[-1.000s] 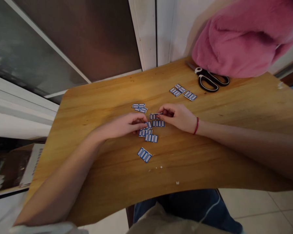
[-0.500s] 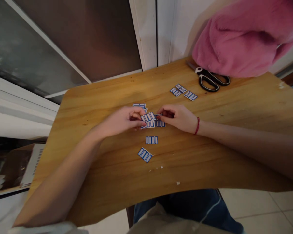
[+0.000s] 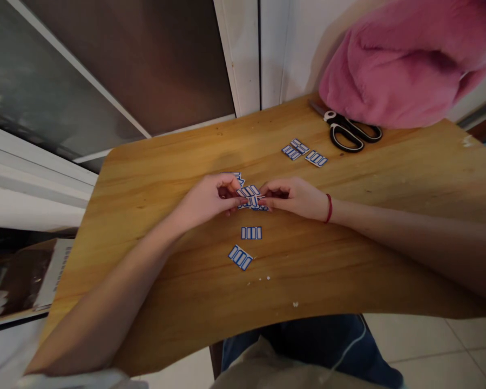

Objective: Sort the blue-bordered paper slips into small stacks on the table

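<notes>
At mid-frame the left hand (image 3: 214,196) and right hand (image 3: 289,196) pinch overlapping blue-and-white label pieces (image 3: 249,191) between them, equally near, their long spread running roughly left-right above the counter (image 3: 178,275)

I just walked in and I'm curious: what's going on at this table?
A person is handling small blue-and-white slips over the wooden table. The left hand and right hand meet at a small overlapping bunch, pinching it from either side. Two loose slips lie nearer the person, and others are partly hidden behind the left hand. Three more lie near the black-handled scissors.
</notes>
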Action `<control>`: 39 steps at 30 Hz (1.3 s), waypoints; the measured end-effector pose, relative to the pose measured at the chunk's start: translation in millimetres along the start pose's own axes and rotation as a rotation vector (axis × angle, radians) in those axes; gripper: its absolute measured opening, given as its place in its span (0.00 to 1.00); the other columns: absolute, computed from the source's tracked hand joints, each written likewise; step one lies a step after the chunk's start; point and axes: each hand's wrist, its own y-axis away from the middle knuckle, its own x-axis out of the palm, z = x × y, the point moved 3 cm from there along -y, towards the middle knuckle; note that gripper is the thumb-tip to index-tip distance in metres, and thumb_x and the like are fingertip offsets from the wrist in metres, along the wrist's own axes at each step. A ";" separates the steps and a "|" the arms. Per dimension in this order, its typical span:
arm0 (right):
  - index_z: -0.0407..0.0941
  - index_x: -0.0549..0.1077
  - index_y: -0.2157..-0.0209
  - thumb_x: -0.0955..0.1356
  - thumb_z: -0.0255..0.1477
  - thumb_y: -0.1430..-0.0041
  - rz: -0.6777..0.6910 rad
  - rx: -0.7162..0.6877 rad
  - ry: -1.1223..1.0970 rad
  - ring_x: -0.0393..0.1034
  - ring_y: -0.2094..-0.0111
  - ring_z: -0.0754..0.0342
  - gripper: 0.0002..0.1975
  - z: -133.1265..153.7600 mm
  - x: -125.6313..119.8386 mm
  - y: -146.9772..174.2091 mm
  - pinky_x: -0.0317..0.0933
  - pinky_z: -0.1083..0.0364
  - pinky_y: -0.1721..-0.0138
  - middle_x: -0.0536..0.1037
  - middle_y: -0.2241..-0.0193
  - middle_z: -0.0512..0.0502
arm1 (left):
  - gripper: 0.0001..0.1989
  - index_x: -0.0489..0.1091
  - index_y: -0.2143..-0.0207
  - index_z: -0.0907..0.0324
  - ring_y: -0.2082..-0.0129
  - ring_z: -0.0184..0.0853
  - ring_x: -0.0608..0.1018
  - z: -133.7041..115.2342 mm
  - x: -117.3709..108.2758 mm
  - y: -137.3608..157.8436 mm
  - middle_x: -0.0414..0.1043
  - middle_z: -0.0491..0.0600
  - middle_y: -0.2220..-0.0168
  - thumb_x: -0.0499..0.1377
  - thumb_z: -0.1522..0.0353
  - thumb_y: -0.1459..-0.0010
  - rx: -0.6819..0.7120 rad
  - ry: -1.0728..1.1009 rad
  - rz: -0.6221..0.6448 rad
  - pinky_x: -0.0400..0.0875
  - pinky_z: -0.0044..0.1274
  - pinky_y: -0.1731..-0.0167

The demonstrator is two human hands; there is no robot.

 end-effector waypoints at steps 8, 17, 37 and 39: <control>0.41 0.73 0.66 0.67 0.35 0.43 -0.027 0.004 0.034 0.62 0.77 0.61 0.11 -2.6 1.3 0.0 0.55 0.59 0.74 0.71 0.79 0.52 | 0.11 0.65 0.75 0.61 0.80 0.26 0.74 2.6 2.2 0.9 0.70 0.42 0.79 0.64 0.66 0.50 -0.027 0.112 0.015 0.72 0.17 0.79; 0.41 0.69 0.69 0.66 0.32 0.44 -0.134 -0.018 0.083 0.57 0.78 0.62 0.07 -4.6 0.2 0.5 0.51 0.60 0.77 0.65 0.80 0.54 | 0.07 0.71 0.68 0.62 0.75 0.32 0.77 -6.1 -18.3 5.2 0.73 0.50 0.73 0.60 0.66 0.46 -0.165 0.174 0.109 0.75 0.22 0.80; 0.44 0.65 0.70 0.67 0.31 0.43 -0.329 -0.047 0.069 0.55 0.77 0.61 0.06 2.7 -7.2 5.0 0.53 0.59 0.76 0.64 0.78 0.54 | 0.13 0.67 0.67 0.56 0.75 0.30 0.67 -17.5 -6.1 24.7 0.67 0.42 0.73 0.60 0.57 0.47 0.010 -0.722 0.308 0.55 0.22 0.76; 0.44 0.66 0.70 0.67 0.31 0.43 -0.325 -0.044 0.064 0.55 0.77 0.61 0.06 2.2 -7.7 4.4 0.52 0.59 0.77 0.64 0.79 0.55 | 0.09 0.67 0.65 0.55 0.71 0.30 0.69 -25.0 8.3 33.3 0.69 0.41 0.69 0.60 0.61 0.46 0.080 -0.625 0.475 0.57 0.21 0.73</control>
